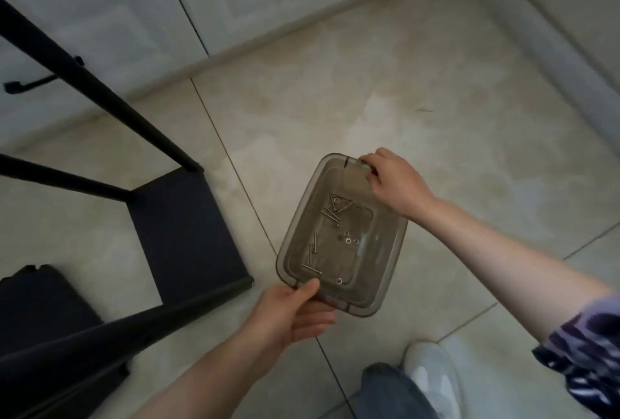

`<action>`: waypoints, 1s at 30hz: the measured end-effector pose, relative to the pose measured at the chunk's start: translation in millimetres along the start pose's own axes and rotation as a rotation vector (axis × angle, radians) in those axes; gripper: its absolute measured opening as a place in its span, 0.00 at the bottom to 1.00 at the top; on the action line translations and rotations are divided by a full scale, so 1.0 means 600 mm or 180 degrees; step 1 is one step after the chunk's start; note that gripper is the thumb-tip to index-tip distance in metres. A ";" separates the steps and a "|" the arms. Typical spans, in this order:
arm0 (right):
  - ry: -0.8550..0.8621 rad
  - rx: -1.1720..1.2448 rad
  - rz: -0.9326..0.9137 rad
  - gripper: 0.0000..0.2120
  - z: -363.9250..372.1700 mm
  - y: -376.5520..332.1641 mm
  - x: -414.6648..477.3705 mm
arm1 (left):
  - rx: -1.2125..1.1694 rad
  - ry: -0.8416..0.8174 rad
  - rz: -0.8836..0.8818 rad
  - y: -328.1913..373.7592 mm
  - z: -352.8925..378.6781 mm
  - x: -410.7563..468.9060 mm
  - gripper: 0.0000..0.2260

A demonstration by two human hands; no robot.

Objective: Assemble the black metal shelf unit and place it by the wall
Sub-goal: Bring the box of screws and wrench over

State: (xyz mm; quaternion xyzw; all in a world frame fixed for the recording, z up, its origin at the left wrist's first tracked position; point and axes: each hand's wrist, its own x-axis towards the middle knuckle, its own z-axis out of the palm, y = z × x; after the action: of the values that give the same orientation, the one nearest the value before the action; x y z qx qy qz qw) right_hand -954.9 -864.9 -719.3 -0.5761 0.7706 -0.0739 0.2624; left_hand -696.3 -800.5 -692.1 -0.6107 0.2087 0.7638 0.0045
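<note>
The smoky translucent plastic tray (291, 234) is held level above the pale tiled floor (419, 83), one hand at each short end. The level hold probably keeps the loose hardware from sliding out. The left hand (295, 314) grips the tray's near rim, thumb on top and fingers curled beneath. The right hand (392, 180) closes over the moulded handle at the tray's far end.

Inside the tray lie thin silver screws (330, 214) and small ring washers (349, 241), scattered on the bottom, apparently kept there so they stay together.

The black metal shelf unit (188, 224) lies on its side just left of the tray, part-built: one dark panel is joined to slim black poles (100, 90) running away from the tray. Another dark panel (33, 298) lies loose further left. Beyond the tray stand white cabinets with black handles (117, 26). Assembly looks unfinished, so the fasteners seem needed next.
</note>
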 end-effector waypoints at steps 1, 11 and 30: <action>0.0017 -0.0025 -0.0076 0.19 0.009 0.003 0.006 | -0.0016 -0.0026 -0.0027 -0.007 -0.002 0.011 0.16; 0.0478 -0.0013 -0.0419 0.16 0.049 0.032 0.027 | 0.0223 0.0106 0.0485 -0.037 -0.008 0.071 0.17; 0.0658 0.1365 0.0658 0.34 0.114 0.006 -0.190 | 0.3252 0.1415 0.1903 0.023 -0.020 0.061 0.12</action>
State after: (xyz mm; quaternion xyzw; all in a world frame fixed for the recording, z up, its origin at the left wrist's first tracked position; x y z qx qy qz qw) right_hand -901.8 -745.4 -742.4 -0.4149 0.8148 -0.2668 0.3045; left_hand -698.0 -826.1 -723.8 -0.5909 0.7047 0.3910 0.0385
